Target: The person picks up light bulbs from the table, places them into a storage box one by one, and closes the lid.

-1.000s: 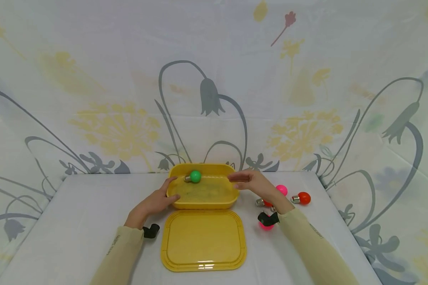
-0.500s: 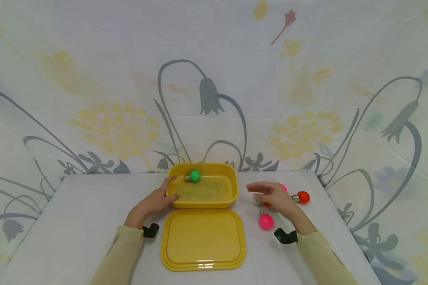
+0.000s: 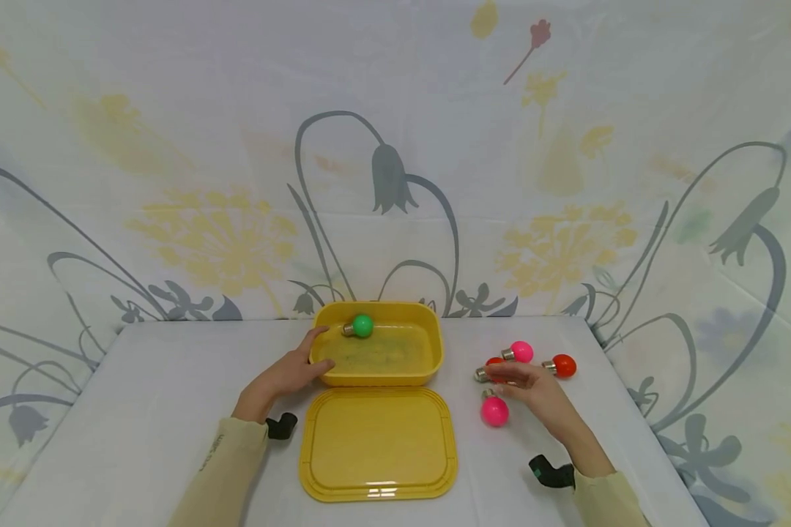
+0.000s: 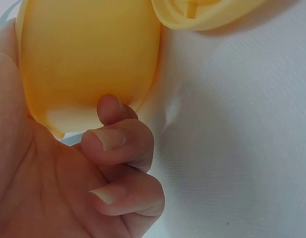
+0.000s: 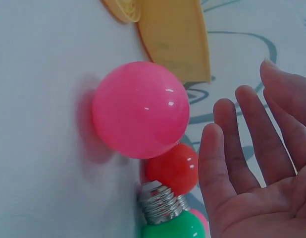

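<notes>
1 deep yellow plastic tub (image 3: 382, 380), gripped by left hand (image 3: 295, 369). 1 flat yellow plastic lid (image 3: 379, 445). Right hand (image 3: 535, 388): empty, above bulbs. 1 round green bulb (image 3: 362, 326) in tub; outside, 2 pink bulbs (image 3: 495, 412), 2 red bulbs (image 3: 564, 366), 1 other green bulb (image 5: 175, 228). Probably mid-loading; next, likely: pinching 1.

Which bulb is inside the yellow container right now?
The green bulb towards its far side; the others, including another green bulb by the right hand, lie outside.

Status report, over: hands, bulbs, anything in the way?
Left hand gripping yellow box at its left end. Right hand empty, fingers open, by a red bulb. Green bulb in box. Right hand screens another green bulb from head view.
</notes>
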